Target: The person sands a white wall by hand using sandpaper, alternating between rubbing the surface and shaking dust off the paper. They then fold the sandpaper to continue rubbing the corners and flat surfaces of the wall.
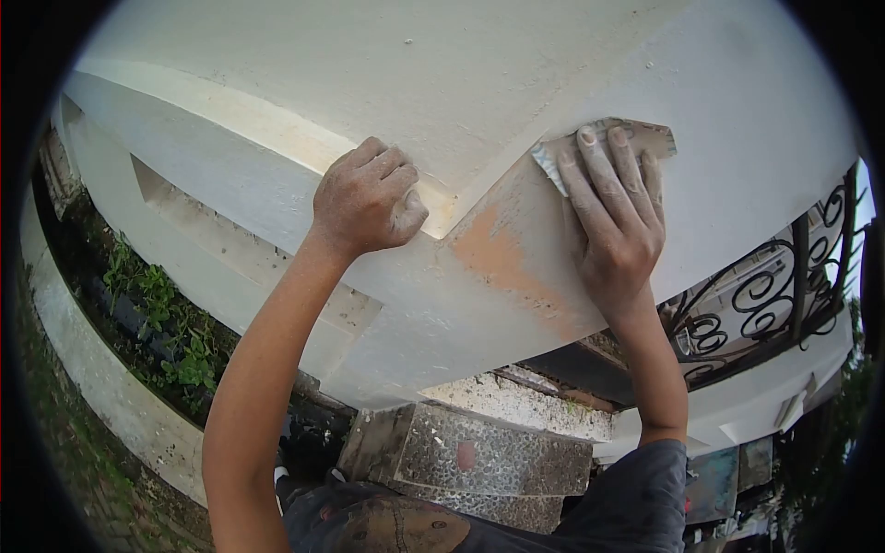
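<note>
My right hand (611, 219) lies flat, fingers nearly side by side, pressing a creased sheet of sandpaper (654, 138) against the pale wall (756, 138). My left hand (369, 198) is curled into a fist by the ledge (277, 129); I can't tell whether it holds anything. Between them, slightly nearer, spreads an orange-brown patch (498, 253). Right, a scrolled iron railing (799, 267) stands; left, a curbed channel (111, 387) holds green plants (189, 359); near me sits a pebbled block (502, 452).
</note>
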`<action>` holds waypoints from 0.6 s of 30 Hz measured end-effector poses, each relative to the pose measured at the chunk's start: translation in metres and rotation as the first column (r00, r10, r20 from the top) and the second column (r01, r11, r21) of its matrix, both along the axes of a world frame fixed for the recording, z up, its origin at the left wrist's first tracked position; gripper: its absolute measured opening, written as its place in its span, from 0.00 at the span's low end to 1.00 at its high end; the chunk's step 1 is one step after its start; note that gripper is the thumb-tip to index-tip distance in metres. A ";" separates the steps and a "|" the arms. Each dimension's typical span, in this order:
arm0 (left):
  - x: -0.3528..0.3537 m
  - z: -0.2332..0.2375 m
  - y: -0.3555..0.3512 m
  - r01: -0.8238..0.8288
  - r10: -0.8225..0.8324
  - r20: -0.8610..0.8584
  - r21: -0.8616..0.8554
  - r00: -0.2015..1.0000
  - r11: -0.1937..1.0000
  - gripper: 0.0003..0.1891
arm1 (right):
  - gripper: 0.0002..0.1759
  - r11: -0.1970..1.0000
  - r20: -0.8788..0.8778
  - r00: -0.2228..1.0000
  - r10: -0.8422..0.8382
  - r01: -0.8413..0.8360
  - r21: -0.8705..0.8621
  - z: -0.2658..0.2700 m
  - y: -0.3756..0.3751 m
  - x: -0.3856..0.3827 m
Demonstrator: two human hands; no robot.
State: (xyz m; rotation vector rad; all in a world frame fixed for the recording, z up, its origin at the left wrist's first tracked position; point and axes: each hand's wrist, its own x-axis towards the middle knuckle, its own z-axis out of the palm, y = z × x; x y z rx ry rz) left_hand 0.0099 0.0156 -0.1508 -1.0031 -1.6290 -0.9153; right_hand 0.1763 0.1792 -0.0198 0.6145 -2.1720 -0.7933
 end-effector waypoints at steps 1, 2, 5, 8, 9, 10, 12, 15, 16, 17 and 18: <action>-0.001 0.000 0.000 0.010 -0.010 -0.005 0.008 1.000 1.000 0.08 | 0.17 1.000 0.026 1.000 0.015 -0.014 -0.011 -0.014 -0.001 -0.001; -0.001 -0.001 0.000 0.019 -0.019 -0.010 0.016 1.000 1.000 0.07 | 0.19 0.999 0.233 0.972 0.037 -0.036 -0.009 -0.045 0.000 0.001; 0.000 0.001 -0.001 0.012 -0.012 -0.019 0.001 1.000 1.000 0.07 | 0.19 0.991 0.384 0.922 0.057 -0.098 0.088 -0.057 0.009 0.000; 0.000 0.002 0.000 0.018 -0.017 -0.027 0.025 0.999 1.000 0.04 | 0.18 0.993 -0.065 0.997 0.035 -0.027 0.115 0.010 0.009 -0.009; 0.002 0.000 0.001 0.017 -0.016 -0.027 0.021 1.000 1.000 0.03 | 0.18 0.985 -0.171 0.980 0.098 -0.071 0.155 0.017 0.013 -0.018; 0.002 0.000 0.001 0.009 -0.008 -0.031 0.021 0.999 1.000 0.03 | 0.19 0.995 -0.112 0.992 0.055 -0.045 0.085 0.006 0.007 -0.012; 0.001 0.004 -0.002 -0.001 0.002 -0.042 0.027 0.999 1.000 0.03 | 0.20 0.998 0.145 0.988 0.051 -0.057 0.036 -0.034 -0.008 -0.002; 0.001 0.004 -0.001 0.015 -0.014 -0.039 0.021 0.999 1.000 0.05 | 0.21 0.994 0.338 0.937 0.084 -0.104 0.041 -0.048 -0.001 -0.003; 0.000 0.003 -0.001 0.010 -0.010 -0.031 0.015 0.999 1.000 0.06 | 0.21 0.993 0.338 0.936 0.093 -0.113 0.039 -0.038 0.000 -0.005; 0.000 0.000 0.000 0.009 -0.009 -0.017 0.007 1.000 1.000 0.07 | 0.20 0.996 0.147 0.988 0.050 -0.059 0.061 -0.004 -0.009 -0.005; 0.000 -0.001 -0.001 0.003 -0.003 -0.007 0.002 1.000 1.000 0.07 | 0.19 1.000 -0.067 0.998 0.014 -0.012 0.020 0.023 -0.009 -0.007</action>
